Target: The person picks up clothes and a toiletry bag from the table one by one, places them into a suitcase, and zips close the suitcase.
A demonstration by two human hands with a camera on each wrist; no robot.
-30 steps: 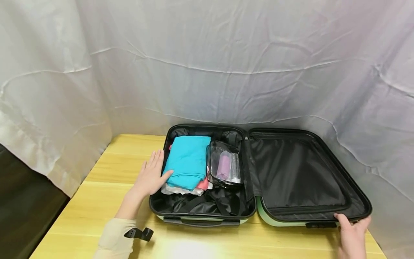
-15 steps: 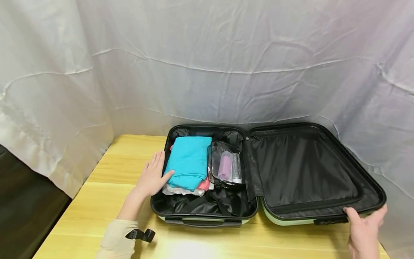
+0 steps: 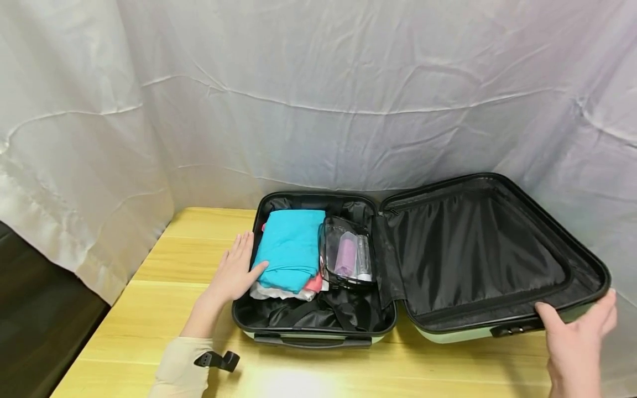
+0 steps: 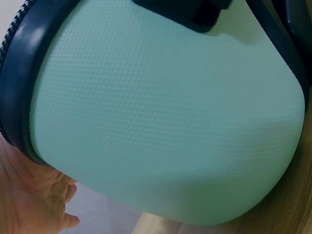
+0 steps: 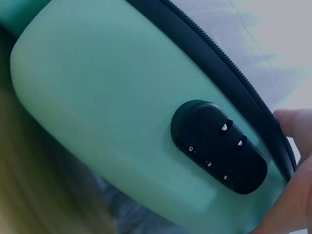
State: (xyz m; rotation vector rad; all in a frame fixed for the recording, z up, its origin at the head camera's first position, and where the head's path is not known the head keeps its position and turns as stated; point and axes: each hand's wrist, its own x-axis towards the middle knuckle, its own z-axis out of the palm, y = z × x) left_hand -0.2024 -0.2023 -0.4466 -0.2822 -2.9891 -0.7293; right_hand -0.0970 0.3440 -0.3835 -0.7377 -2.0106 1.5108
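A light green suitcase with black lining lies opened out in the head view. My right hand [image 3: 577, 337] grips the near right corner of its lid [image 3: 478, 254], thumb over the rim, and the lid's outer side is tilted up off the table. Close to that hand is a black combination lock [image 5: 219, 146]. My left hand [image 3: 234, 271] rests with straight fingers on the left rim of the packed half [image 3: 313, 333], its thumb by a folded blue garment [image 3: 291, 243]. Beside the garment sits a clear pouch [image 3: 328, 260] with a purple bottle [image 3: 345, 257] and a clear bottle [image 3: 364, 257].
The suitcase stands on a wooden table [image 3: 164, 265]. Behind and to the right hangs a pale grey curtain [image 3: 348, 99], close to the lid. Pink and white cloth [image 3: 283, 293] shows under the blue garment. A carry handle [image 3: 312, 341] is on the near side.
My right hand has risen and moved right, lifting the lid's outer side from near the table into a tilt. My left hand has stayed at the left rim.
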